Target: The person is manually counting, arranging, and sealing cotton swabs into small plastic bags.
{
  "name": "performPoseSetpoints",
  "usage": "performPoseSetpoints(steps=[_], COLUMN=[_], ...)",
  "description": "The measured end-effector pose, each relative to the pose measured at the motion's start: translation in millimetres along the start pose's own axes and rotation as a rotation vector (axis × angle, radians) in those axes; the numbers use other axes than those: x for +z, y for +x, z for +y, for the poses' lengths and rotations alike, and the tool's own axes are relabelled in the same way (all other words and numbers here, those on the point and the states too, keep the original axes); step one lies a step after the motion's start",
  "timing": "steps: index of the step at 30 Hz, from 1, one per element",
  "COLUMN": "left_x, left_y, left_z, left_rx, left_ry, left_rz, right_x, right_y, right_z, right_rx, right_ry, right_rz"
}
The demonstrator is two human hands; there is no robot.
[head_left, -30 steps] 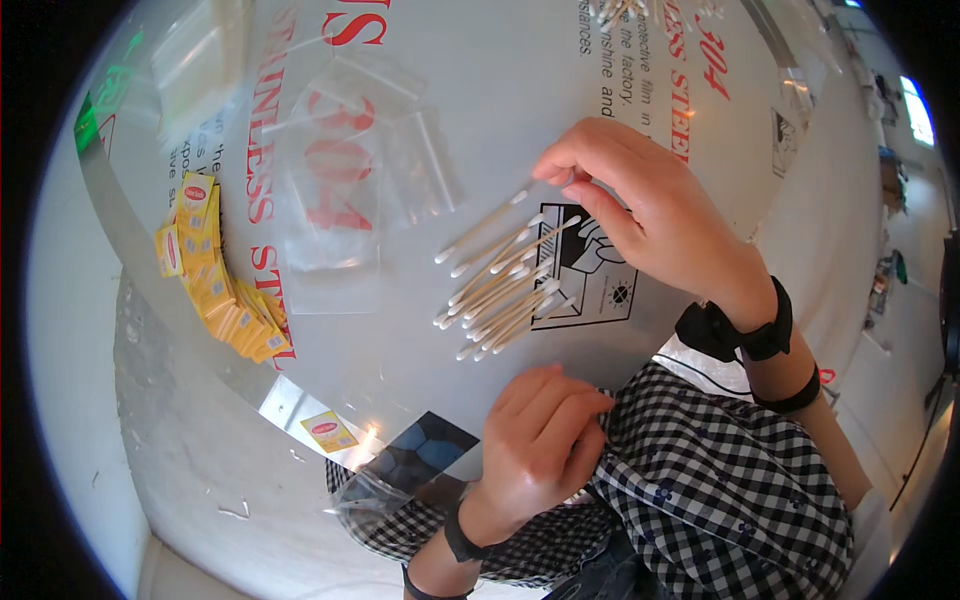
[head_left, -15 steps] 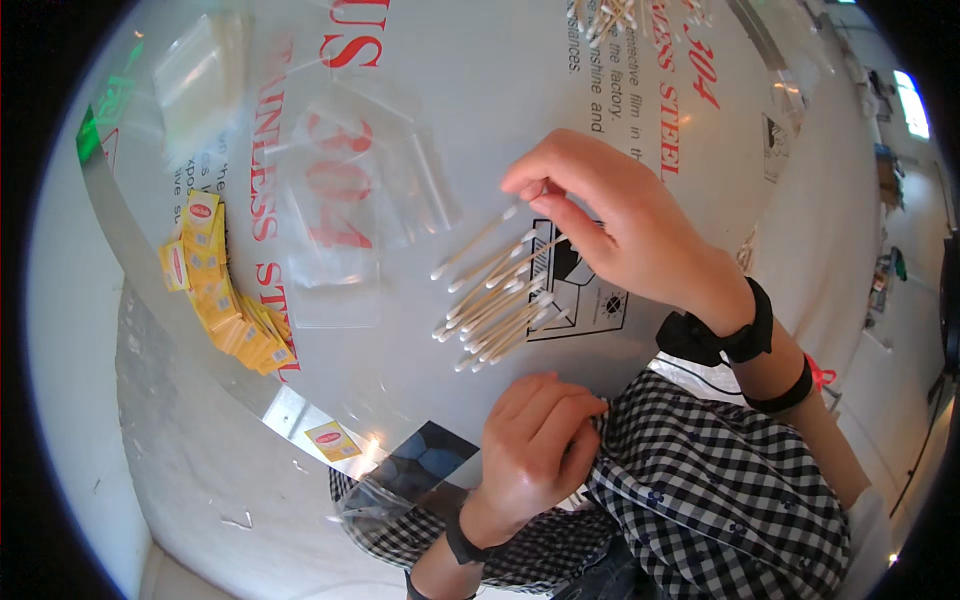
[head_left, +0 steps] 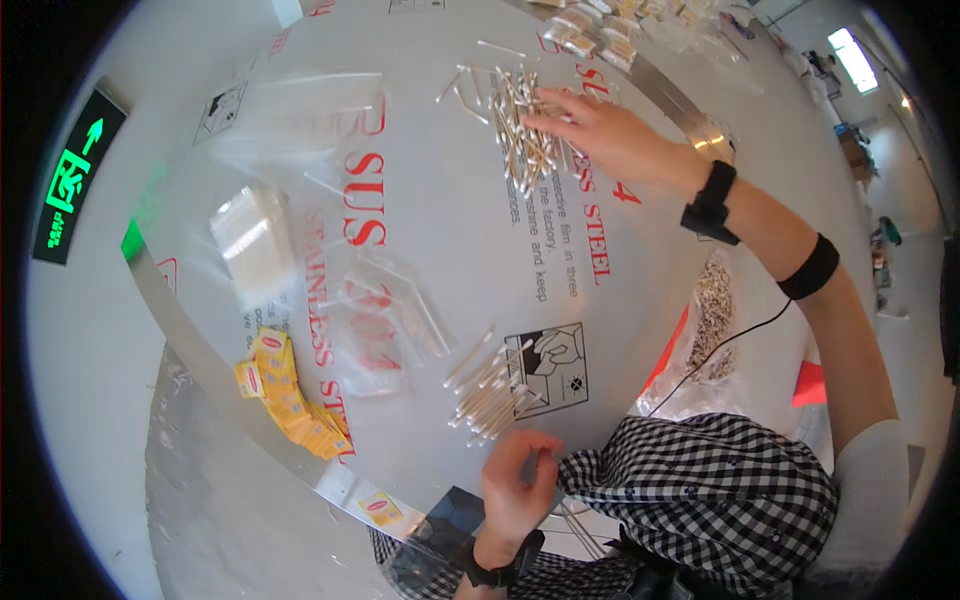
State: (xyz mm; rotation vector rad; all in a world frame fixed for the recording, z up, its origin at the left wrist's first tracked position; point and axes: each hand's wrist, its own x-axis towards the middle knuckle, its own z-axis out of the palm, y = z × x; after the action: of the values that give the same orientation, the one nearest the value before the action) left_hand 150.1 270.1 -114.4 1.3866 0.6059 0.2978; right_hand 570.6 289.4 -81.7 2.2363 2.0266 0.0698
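Swabs (head_left: 713, 315) are being held in a bag (head_left: 692, 398) at right, a far pile (head_left: 523, 140) being touched by the spread right hand (head_left: 618, 138), the left hand (head_left: 512, 482) being half-curled.

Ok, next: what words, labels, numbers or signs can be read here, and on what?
Wording isn't copied here; each text by place:
Table: large red letters and numbers, smaller black print, boxed black drawings.
Dark sign: green running figure and arrow, small lettering.
Yellow packets: red labels, print too small to read.
Far packets: too small to read.
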Motion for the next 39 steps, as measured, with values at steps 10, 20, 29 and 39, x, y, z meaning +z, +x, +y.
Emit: performPoseSetpoints(steps=[10,20,29,39], left_x=[-3,0,1,3], left_y=[5,4,4,2], left_z=[6,-2,3,-2], left_rx=[-0.024,-0.016,-0.018,0.008], left_ry=[0.059,0.057,0.036,0.009], left_rz=[-0.014,0.048,0.035,0.029], right_x=[13,-3,21,30], right_y=[-14,79,120,144], right_z=[-110,-74,-101,56], right_rx=[0.07,0.296,0.42,0.419], right_ry=[0.291,0.586,0.514,0.72], right_rz=[0.212,0.242,0.113,0.402])
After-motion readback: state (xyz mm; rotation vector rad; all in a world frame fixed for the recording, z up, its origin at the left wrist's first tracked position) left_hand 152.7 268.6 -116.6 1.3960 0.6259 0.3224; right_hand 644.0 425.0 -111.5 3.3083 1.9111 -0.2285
